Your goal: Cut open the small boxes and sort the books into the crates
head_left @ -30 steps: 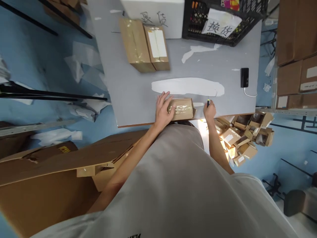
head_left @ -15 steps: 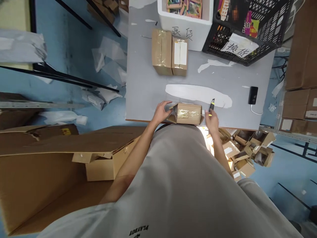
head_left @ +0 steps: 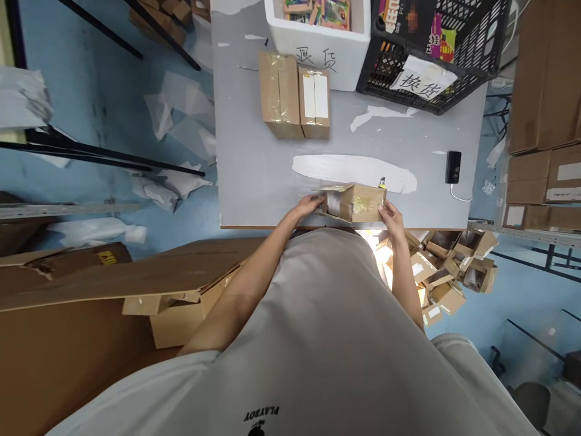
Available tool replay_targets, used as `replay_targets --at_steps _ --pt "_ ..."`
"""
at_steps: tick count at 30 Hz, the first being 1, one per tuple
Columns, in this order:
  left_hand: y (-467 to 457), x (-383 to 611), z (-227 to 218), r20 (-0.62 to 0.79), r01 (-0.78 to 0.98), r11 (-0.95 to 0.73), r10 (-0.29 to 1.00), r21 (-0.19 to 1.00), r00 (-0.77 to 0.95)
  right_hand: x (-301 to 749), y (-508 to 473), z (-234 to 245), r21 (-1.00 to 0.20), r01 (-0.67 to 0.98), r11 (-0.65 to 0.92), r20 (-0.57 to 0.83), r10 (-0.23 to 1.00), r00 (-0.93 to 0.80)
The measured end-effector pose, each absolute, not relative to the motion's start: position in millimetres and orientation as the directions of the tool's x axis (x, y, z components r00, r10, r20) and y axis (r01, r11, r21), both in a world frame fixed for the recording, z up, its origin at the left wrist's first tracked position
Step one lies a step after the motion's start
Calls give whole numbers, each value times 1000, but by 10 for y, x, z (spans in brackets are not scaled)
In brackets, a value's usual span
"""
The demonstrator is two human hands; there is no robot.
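Observation:
A small taped cardboard box (head_left: pixel 365 203) is at the table's near edge, tilted so that its open left end shows something whitish inside. My left hand (head_left: pixel 309 204) is closed at that end, fingers on a flap. At the opposite end my right hand (head_left: pixel 391 218) grips the box's right side, thumb toward me. Just behind the box lies a utility knife (head_left: pixel 382 181), mostly hidden by it. Two closed, taped cardboard boxes, a larger one (head_left: pixel 280 97) and a labelled one (head_left: pixel 315 103), stand side by side farther back.
On the grey table (head_left: pixel 254 175) stand a white foam bin (head_left: pixel 318 57) with colourful packs and a black plastic crate (head_left: pixel 436 91). A black phone-like device (head_left: pixel 453 167) with a cable lies at right. A large open carton (head_left: pixel 68 357) is at my left; opened boxes (head_left: pixel 445 272) are heaped at right.
My right hand has left the utility knife and now holds the box's right end. The box has turned, its open left end now facing more into view. My left hand has closed on the flap.

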State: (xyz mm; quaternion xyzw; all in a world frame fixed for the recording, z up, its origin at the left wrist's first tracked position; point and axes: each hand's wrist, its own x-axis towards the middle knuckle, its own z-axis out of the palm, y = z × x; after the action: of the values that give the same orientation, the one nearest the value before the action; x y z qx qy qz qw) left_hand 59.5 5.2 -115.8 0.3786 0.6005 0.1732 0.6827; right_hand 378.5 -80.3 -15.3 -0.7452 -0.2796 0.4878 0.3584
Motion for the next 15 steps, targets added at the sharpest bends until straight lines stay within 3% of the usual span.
replay_targets --at_steps 3,6,11,15 --pt "35 768 -1001 -712 160 702 637 694 294 3973 -903 -101 -761 72 -645 -576 722 383" --pt "32 824 -823 -686 141 679 668 720 288 4032 -927 -101 -713 87 -695 -617 682 393" --pt "44 490 -589 -579 286 532 807 797 113 3813 -722 -333 -742 26 -670 -641 720 265" --pt "36 34 -457 -515 469 474 856 746 -45 3373 -364 -652 -743 -87 -664 -670 735 103"
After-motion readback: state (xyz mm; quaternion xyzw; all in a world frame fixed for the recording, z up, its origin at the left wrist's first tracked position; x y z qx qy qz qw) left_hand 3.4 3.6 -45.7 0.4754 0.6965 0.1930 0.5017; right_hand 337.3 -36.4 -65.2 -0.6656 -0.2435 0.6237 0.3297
